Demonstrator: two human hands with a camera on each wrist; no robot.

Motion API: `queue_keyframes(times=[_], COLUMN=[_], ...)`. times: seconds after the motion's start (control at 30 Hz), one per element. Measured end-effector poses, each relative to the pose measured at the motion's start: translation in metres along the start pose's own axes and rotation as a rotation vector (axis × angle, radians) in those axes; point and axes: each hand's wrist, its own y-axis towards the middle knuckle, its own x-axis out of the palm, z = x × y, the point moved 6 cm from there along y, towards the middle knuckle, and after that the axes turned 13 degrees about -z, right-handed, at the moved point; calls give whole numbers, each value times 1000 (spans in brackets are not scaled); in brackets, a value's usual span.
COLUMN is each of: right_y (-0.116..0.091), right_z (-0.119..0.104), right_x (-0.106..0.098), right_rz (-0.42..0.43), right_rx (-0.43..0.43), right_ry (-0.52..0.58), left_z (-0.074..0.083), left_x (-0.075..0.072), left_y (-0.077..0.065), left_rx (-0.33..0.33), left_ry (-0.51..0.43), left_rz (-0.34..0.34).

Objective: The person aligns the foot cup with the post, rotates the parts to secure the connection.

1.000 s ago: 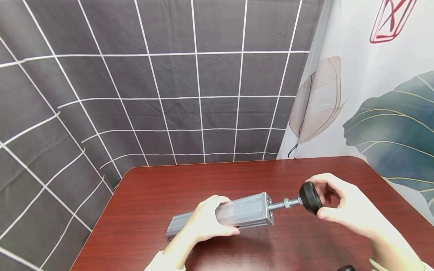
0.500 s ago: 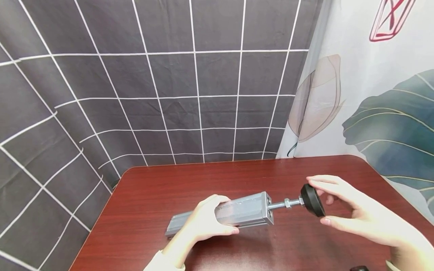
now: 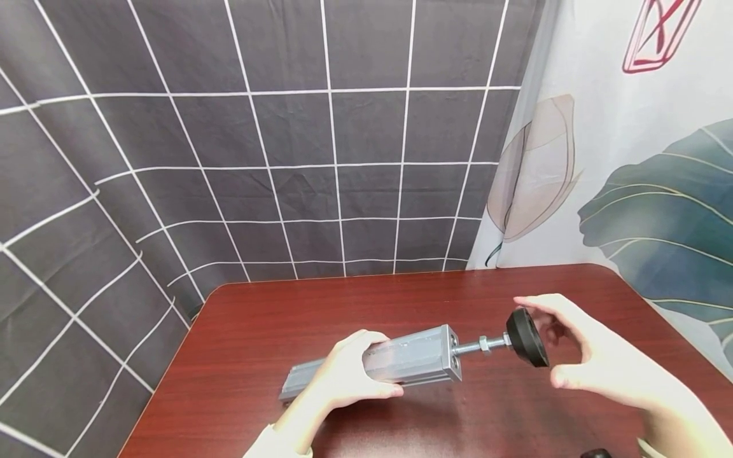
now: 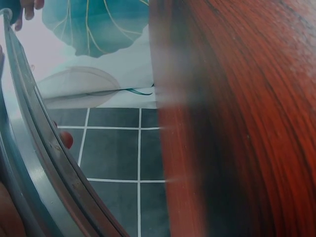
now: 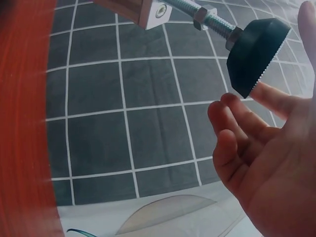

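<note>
My left hand (image 3: 346, 375) grips a silver aluminium profile (image 3: 412, 356) around its middle, thumb on the near side. The profile lies slanted above the table, its end plate facing right. A threaded stud (image 3: 469, 348) with a hex nut (image 3: 484, 344) sticks out of that end and carries a black levelling foot (image 3: 525, 337). Around the foot's wide face, my right hand (image 3: 595, 362) is spread, thumb below and index finger above. In the right wrist view the foot (image 5: 259, 52) shows a ridged rim, and the right hand's other fingers (image 5: 229, 158) curl loosely beneath it.
The red-brown wooden table (image 3: 258, 318) extends under both hands. A small black object (image 3: 595, 453) shows at the bottom edge. Behind the table hang a grey gridded curtain (image 3: 286, 127) and a white curtain (image 3: 607, 127) with leaf prints.
My right hand has loosened from the foot's rim; its thumb has drawn back to the right and now stands apart. The foot is turned slightly. My left hand and the profile stay put.
</note>
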Motion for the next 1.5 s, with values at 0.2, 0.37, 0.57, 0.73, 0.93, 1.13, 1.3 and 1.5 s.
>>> queue_keyframes(times=[0.2,0.37,0.57,0.73,0.93,1.13,1.3,1.5], right_y=[-5,-6,-4,0,3,-3,-4,-2], right_z=[-6,-13,-13,-11,-6,-10,-16,-16], right_x=[-3,-6,-2,-3,-3,-7,-7,-4], right_rz=[-23,-18,-64,-57,4,-25,-43,-81], right_rx=[88,27,10,-10,111,115,-10,-12], right_ry=[-121,-181,-151,-103,-66,-161,-196,-162], left_z=[0,0,0,1,1,1,1,1], left_x=[-1,-2,-1,0,0,0,0,1], left_y=[0,0,1,1,1,1,1,-1], left_rx=[3,0,-12,-16,-15,-17,-17,-15], left_ry=[-2,2,15,22,16,14,25,18], left_rz=[10,13,-11,-14,-14,-5,-6,-22])
